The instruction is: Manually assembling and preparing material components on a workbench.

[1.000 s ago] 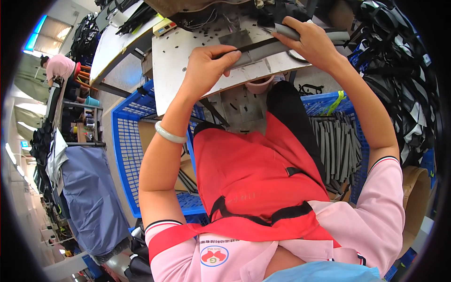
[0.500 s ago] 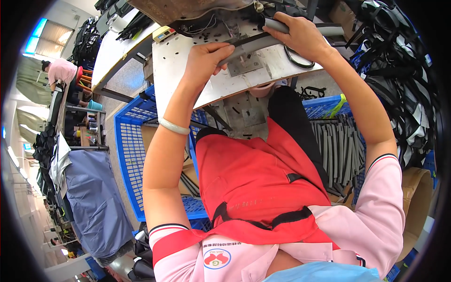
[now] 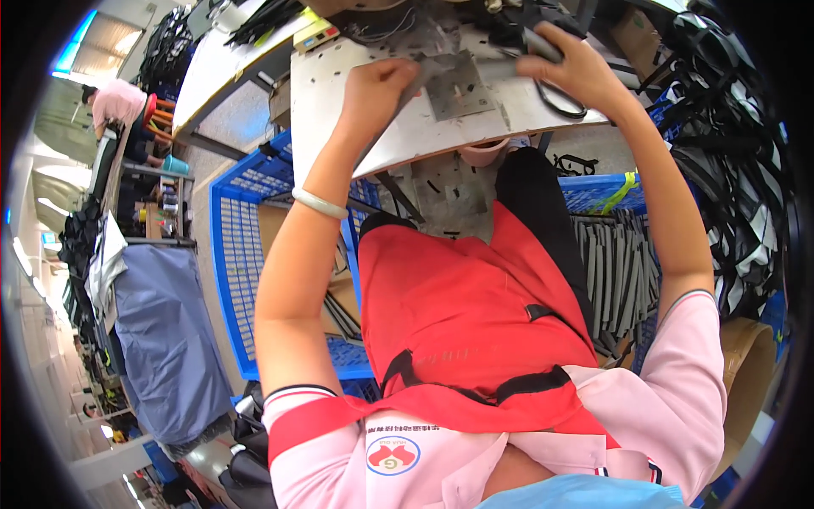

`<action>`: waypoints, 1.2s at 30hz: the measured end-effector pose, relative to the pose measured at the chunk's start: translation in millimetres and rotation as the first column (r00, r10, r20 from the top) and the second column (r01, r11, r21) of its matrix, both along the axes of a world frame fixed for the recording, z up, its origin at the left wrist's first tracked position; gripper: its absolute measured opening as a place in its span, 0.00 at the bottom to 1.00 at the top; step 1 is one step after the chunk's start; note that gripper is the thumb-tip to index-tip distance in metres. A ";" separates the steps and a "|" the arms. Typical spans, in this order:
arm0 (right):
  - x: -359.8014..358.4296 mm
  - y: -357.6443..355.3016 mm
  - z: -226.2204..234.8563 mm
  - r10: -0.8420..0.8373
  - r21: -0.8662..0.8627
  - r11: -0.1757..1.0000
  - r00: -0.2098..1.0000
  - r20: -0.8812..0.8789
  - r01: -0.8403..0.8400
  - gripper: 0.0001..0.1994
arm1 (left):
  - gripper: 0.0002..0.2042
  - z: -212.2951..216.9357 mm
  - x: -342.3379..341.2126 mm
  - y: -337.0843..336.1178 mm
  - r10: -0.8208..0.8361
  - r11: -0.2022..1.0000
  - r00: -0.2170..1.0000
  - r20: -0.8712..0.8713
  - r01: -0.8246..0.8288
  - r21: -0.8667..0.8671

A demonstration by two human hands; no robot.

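My left hand [image 3: 379,92] is closed over the left part of the white worktable, pinching a grey strip [image 3: 383,134] that hangs down beside my forearm. Blur hides the strip's upper end. My right hand [image 3: 578,72] is over the right part of the table, its thumb and fingers curled around a short, rounded grey piece [image 3: 543,44] with a dark end; its kind is unclear. Between the hands a metal plate [image 3: 459,87] is set into the worktable [image 3: 326,106]. A black loop of cord [image 3: 561,103] lies below my right hand.
Blue crates flank my legs: one left [image 3: 233,254], one right [image 3: 585,191] with grey strips [image 3: 615,276] stacked inside. Black straps [image 3: 721,161] hang in a mass at the right. A machine's edge [image 3: 356,7] stands at the table's far side. A co-worker [image 3: 119,103] bends far left.
The grey strip was stretched between both hands over the plate; now it dangles from my left hand. My right hand has moved right, away from the left.
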State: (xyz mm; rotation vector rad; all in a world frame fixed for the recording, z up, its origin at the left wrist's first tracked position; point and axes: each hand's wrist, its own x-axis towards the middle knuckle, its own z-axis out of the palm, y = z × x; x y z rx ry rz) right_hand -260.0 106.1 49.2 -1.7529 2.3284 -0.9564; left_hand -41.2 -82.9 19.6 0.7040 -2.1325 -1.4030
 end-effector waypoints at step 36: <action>64.4 61.5 -21.3 0.327 0.263 0.936 0.855 -0.402 -0.235 0.17 | 0.15 -50.8 68.8 92.8 -0.417 0.903 0.899 0.134 0.427 -0.050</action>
